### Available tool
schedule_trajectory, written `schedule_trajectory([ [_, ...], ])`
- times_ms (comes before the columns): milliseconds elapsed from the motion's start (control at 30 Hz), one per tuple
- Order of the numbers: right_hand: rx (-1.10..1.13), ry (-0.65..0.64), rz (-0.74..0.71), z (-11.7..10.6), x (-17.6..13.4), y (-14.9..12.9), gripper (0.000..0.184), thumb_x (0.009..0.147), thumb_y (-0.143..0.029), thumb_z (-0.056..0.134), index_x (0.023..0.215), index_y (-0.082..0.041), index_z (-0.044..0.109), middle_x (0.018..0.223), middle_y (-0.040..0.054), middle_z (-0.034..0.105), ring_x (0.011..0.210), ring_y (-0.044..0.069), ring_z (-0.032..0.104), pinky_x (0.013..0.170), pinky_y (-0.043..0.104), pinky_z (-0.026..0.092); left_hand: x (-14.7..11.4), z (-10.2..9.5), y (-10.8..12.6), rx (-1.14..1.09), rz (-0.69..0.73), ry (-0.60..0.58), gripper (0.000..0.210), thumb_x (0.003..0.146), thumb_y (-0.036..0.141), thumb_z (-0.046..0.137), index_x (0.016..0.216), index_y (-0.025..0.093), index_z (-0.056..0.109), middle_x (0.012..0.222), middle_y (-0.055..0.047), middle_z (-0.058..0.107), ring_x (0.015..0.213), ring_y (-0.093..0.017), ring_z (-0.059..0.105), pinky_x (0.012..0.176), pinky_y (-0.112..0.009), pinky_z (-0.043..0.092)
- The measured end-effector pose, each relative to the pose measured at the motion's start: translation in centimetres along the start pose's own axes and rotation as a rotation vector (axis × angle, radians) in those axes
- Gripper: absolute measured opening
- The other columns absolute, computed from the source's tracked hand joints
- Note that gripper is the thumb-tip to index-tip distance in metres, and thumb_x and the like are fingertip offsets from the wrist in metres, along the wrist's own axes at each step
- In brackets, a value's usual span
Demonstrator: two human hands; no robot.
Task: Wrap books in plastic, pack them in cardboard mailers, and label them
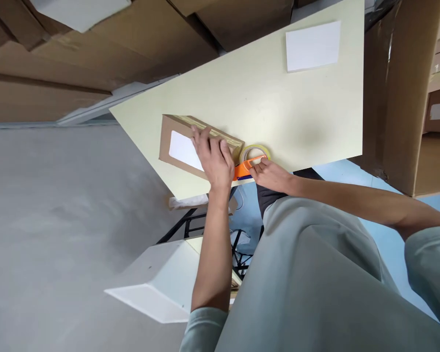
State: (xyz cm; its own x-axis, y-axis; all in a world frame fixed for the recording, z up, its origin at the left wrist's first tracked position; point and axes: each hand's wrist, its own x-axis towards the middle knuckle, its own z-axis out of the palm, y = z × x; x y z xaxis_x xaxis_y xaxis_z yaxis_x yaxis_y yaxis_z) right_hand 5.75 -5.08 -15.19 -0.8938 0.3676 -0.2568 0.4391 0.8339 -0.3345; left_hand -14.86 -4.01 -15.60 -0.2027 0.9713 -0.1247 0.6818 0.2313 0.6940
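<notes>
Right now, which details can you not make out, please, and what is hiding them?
All in the head view:
- Right end of the label on the box: covered by the left hand.
- Inside of the box: hidden by its walls.
- Part of the dispenser: covered by the right hand.
- Far side of the carton: cut off by the right edge.
</notes>
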Motion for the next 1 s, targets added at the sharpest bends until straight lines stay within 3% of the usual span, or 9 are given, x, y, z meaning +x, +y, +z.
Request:
schedule_trajectory([
  [167, 0.003, 0.045, 0.006, 0.9, 0.1, -1.3, 0.034, 0.107, 0.0, 0.04, 0.122, -0.005, 0.07, 0.102, 0.016, 0.084, 0.089, 0.025, 0.078, 0.102, 0.044, 0.052, -2.2, 0.4, 0.0, -0.016, 0.009, -0.076, 0.045, 0.095, 0.066, 0.076, 0.108, 0.024, 0.069, 0.163, -0.015, 0.058, 0.175, -0.035, 0.022, 0.145, -0.059, 0.004],
  [267, 0.014, 0.038, -0.009, 1.3, -1.3, -0.5, 0.037, 0.106, -0.001, 0.04, 0.127, -0.005, 0.07, 0.103, 0.0163, 0.084, 0.09, 0.026, 0.077, 0.105, 0.047, 0.051, -2.1, 0.2, -0.5, -0.024, 0.003, -0.1, 0.048, 0.092, 0.069, 0.078, 0.105, 0.024, 0.069, 0.163, -0.014, 0.059, 0.175, -0.035, 0.024, 0.145, -0.058, 0.004],
  [467, 0.111, -0.015, 0.111, 1.3, -10.4, 5.6, 0.051, 0.102, 0.003, 0.037, 0.145, -0.004, 0.064, 0.103, 0.0146, 0.084, 0.094, 0.026, 0.076, 0.105, 0.046, 0.051, -2.0, 0.4, -0.4, -0.027, -0.004, -0.121, 0.061, 0.098, 0.081, 0.064, 0.106, 0.021, 0.07, 0.16, -0.013, 0.06, 0.178, -0.036, 0.005, 0.143, -0.058, 0.003],
  [567, 0.136, -0.011, 0.205, -0.3, -12.3, 9.4, 0.052, 0.104, 0.002, 0.034, 0.146, -0.009, 0.063, 0.103, 0.0132, 0.083, 0.098, 0.027, 0.075, 0.108, 0.048, 0.05, -2.1, 0.6, -0.1, -0.047, -0.023, -0.097, 0.059, 0.09, 0.08, 0.075, 0.105, 0.023, 0.07, 0.162, -0.013, 0.06, 0.178, -0.04, 0.008, 0.144, -0.063, 0.004],
  [633, 0.137, 0.012, 0.249, -1.6, -10.6, 11.2, 0.052, 0.106, -0.001, 0.033, 0.147, -0.009, 0.062, 0.101, 0.0116, 0.082, 0.098, 0.027, 0.074, 0.11, 0.049, 0.049, -2.0, 0.7, 0.0, -0.065, -0.055, -0.079, 0.059, 0.08, 0.075, 0.088, 0.106, 0.024, 0.069, 0.162, -0.014, 0.06, 0.177, -0.043, 0.013, 0.144, -0.067, 0.005],
  [733, 0.032, 0.01, 0.224, -3.5, -5.5, 12.4, 0.054, 0.106, -0.001, 0.029, 0.151, -0.005, 0.057, 0.102, 0.0119, 0.08, 0.1, 0.027, 0.074, 0.111, 0.05, 0.051, -1.9, 0.9, 0.0, -0.06, -0.072, -0.078, 0.062, 0.073, 0.067, 0.097, 0.108, 0.024, 0.069, 0.16, -0.016, 0.061, 0.175, -0.045, 0.019, 0.143, -0.068, 0.005],
  [867, -0.089, 0.008, 0.155, -4.6, -0.5, 12.0, 0.049, 0.11, -0.007, 0.029, 0.152, -0.001, 0.054, 0.109, 0.0139, 0.08, 0.105, 0.028, 0.075, 0.113, 0.052, 0.051, -1.9, 1.1, -0.4, -0.031, -0.021, -0.077, 0.059, 0.077, 0.066, 0.095, 0.11, 0.025, 0.07, 0.161, -0.017, 0.06, 0.175, -0.043, 0.023, 0.144, -0.065, 0.006],
  [1000, -0.13, -0.017, 0.183, -4.2, 0.5, 10.5, 0.043, 0.116, -0.021, 0.033, 0.138, 0.001, 0.062, 0.105, 0.0176, 0.08, 0.1, 0.028, 0.076, 0.109, 0.051, 0.053, -2.2, 1.3, -0.9, -0.013, 0.032, -0.08, 0.05, 0.087, 0.061, 0.088, 0.114, 0.024, 0.069, 0.16, -0.018, 0.06, 0.175, -0.041, 0.023, 0.145, -0.065, 0.006],
])
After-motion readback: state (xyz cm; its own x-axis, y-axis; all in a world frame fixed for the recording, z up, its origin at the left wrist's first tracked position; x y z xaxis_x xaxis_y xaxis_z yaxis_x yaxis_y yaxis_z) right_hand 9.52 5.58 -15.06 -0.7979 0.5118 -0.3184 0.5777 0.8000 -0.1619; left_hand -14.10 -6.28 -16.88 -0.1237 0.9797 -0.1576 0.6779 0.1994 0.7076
